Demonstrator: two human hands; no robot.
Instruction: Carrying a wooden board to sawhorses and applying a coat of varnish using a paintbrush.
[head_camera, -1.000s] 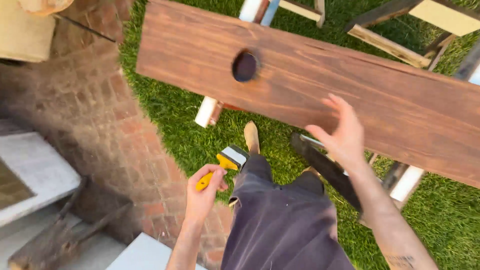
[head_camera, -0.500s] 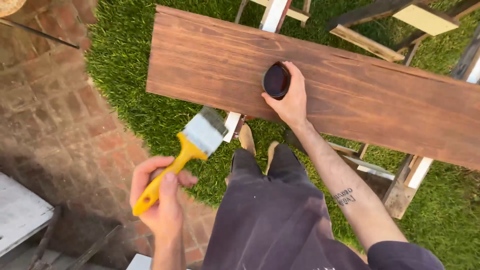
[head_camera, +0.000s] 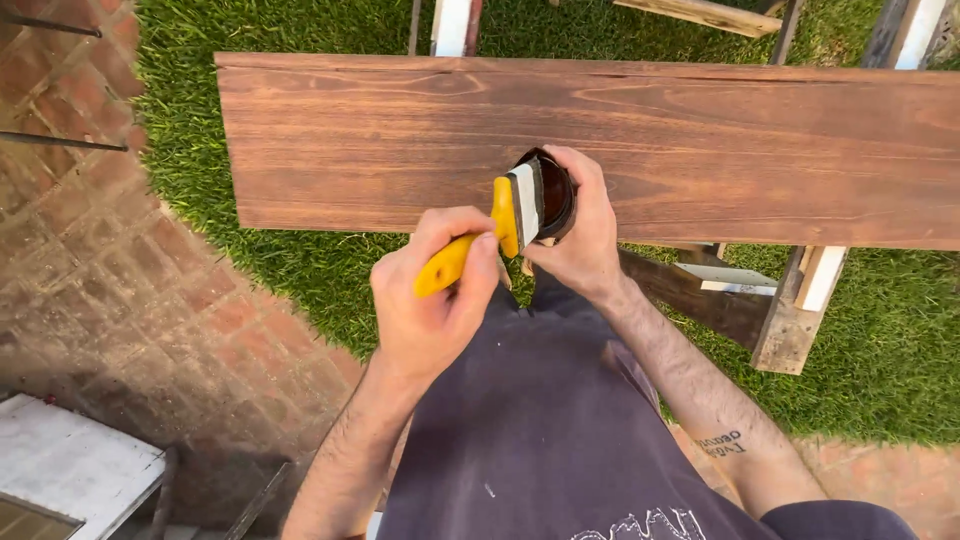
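Seen from above, over brick paving (head_camera: 110, 300) at nine o'clock, the person's left hand (head_camera: 435, 300) is closed around a yellow-handled paintbrush (head_camera: 490, 235). Its bristles meet the small dark jar (head_camera: 552, 192) gripped by the right hand (head_camera: 580, 235), at the near edge of a long stained plank (head_camera: 600, 140) at twelve o'clock. This looks like loading the brush; next would call for a careful dip without dripping.
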